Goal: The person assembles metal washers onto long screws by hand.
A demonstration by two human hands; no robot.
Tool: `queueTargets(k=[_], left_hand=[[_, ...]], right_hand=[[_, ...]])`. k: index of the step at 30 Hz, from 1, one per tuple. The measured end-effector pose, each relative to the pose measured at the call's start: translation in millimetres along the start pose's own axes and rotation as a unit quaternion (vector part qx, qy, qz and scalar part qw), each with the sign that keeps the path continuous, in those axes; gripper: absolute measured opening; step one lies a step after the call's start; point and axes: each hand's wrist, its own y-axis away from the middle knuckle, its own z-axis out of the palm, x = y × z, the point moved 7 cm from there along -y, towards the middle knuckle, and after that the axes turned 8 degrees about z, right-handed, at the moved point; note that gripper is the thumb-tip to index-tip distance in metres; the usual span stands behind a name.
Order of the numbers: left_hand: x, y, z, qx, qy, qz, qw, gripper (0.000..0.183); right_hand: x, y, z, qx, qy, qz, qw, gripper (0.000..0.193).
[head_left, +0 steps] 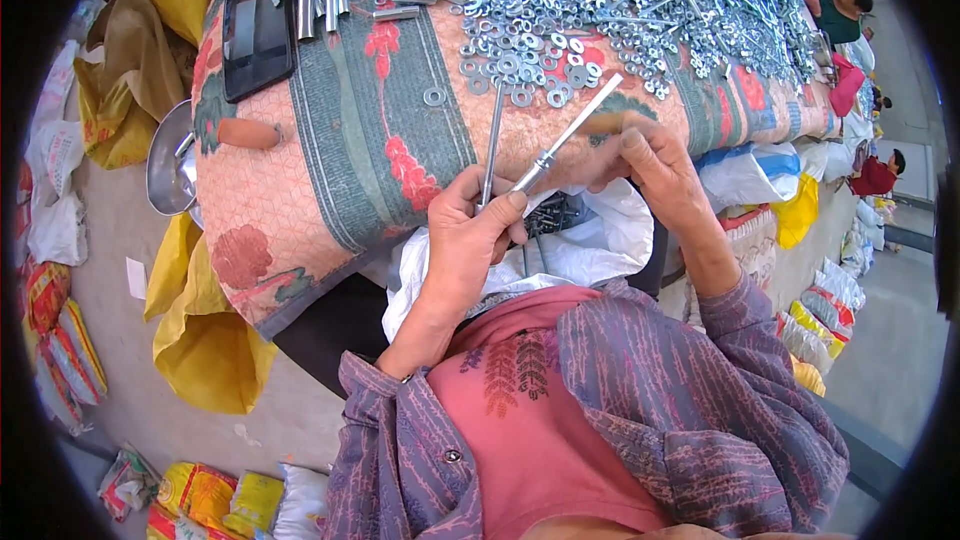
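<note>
My left hand is closed around a long metal bolt with a sleeve and a collar on its lower part. A second thin metal rod sticks up from the same fingers. Close to the bolt's right side is my right hand; its fingers are bent and smeared by motion, so whether they hold anything does not show. Under both hands, a white woven sack lies across my lap, with dark metal pieces inside. Loose washers lie on the patterned cloth just beyond my hands.
A heap of bolts and nuts covers the table's far side, beside metal sleeves. At left are a black tray-like object, an orange-brown handle, a metal bowl and yellow sacks. Other people sit far right.
</note>
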Motion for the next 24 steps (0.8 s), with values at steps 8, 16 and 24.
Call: queueTargets(k=[8, 16, 24], left_hand=[[0.8, 1.6, 3.9, -0.018, 0.038, -0.029, 0.999, 0.009], [31.7, 12.6, 19.7, 0.0, -0.401, 0.323, 0.857, 0.016], [13.9, 5.1, 9.7, -0.063, -0.102, 0.087, 0.989, 0.014]], right_hand=[[1.1, 1.7, 3.4, 0.0, 0.086, -0.019, 0.996, 0.019], [37.5, 3.9, 25.9, 0.101, -0.031, 0.08, 0.991, 0.02], [-5.8, -4.6, -7.1, 0.057, 0.145, -0.034, 0.987, 0.022]])
